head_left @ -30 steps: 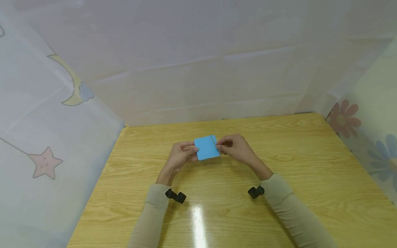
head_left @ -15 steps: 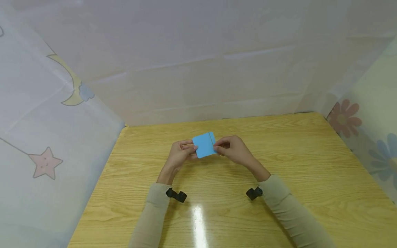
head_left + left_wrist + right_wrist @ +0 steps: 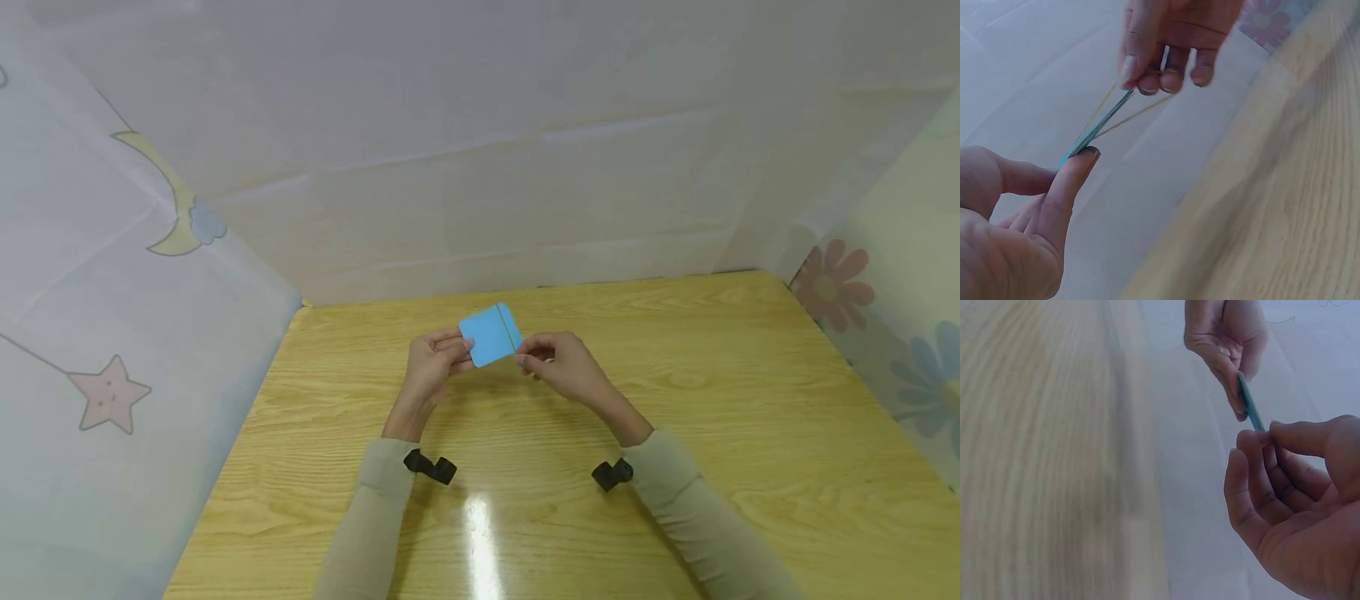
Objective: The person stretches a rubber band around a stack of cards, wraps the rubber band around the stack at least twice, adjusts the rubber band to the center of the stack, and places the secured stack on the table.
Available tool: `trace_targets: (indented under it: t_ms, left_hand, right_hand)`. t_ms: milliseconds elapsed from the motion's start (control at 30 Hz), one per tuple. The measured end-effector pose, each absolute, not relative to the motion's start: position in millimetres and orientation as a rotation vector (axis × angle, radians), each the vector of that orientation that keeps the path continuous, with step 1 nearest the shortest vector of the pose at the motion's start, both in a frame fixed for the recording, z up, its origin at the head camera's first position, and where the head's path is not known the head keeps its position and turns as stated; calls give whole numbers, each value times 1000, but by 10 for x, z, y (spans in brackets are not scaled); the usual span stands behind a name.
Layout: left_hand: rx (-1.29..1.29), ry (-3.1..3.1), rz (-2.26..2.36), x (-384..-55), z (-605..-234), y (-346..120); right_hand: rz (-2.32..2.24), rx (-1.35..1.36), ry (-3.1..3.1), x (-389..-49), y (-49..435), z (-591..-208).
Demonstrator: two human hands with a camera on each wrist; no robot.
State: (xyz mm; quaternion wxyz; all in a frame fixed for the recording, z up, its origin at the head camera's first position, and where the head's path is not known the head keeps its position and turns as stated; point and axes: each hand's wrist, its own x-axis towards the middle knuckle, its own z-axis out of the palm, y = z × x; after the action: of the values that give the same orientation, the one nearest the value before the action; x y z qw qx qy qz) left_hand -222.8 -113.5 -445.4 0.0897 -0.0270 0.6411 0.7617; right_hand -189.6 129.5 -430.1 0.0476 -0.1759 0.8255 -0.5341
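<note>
A thin blue square card (image 3: 483, 337) with rounded corners is held tilted above the table. My left hand (image 3: 432, 364) pinches its left side, thumb on the upper face and fingers underneath. Across the card near its right edge runs a narrow tan rubber band (image 3: 506, 327). At the lower right corner my right hand (image 3: 566, 367) pinches the band between thumb and fingertips. Seen edge-on in the left wrist view, the card (image 3: 1099, 129) has the band (image 3: 1139, 117) stretched off both faces toward the right fingers. In the right wrist view, the card (image 3: 1249, 403) ends right at the right fingertips.
The wooden table (image 3: 525, 467) spreads under both arms and reflects a bright light near the front. Pale printed sheets (image 3: 480, 208) stand behind it and at both sides. Each cuff carries a small black camera, one left (image 3: 430, 467) and one right (image 3: 612, 474).
The card has shifted up and left and turned anticlockwise in my left hand. My right fingers have moved slightly left, now at its lower right corner. The band lies farther in from the right edge.
</note>
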Motion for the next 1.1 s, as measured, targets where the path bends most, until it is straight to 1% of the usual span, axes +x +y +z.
trace_targets:
  t_ms: [167, 467, 800, 1100]
  left_hand:
    - [-88, 1856, 2318, -2261, -4381, -1135]
    - [-84, 1873, 2337, -2304, -4272, -1133]
    - [-89, 1844, 2360, -2290, -4275, -1065]
    - [-108, 1836, 2353, -2257, -4223, -1006]
  right_hand:
    - [-1664, -546, 2446, -1851, 1279, -4406]
    - [-1773, -507, 2224, -1793, 1284, -4481]
    - [-1804, -651, 2043, -1796, 1331, -4545]
    - [-1977, -499, 2173, -1758, 1265, -4574]
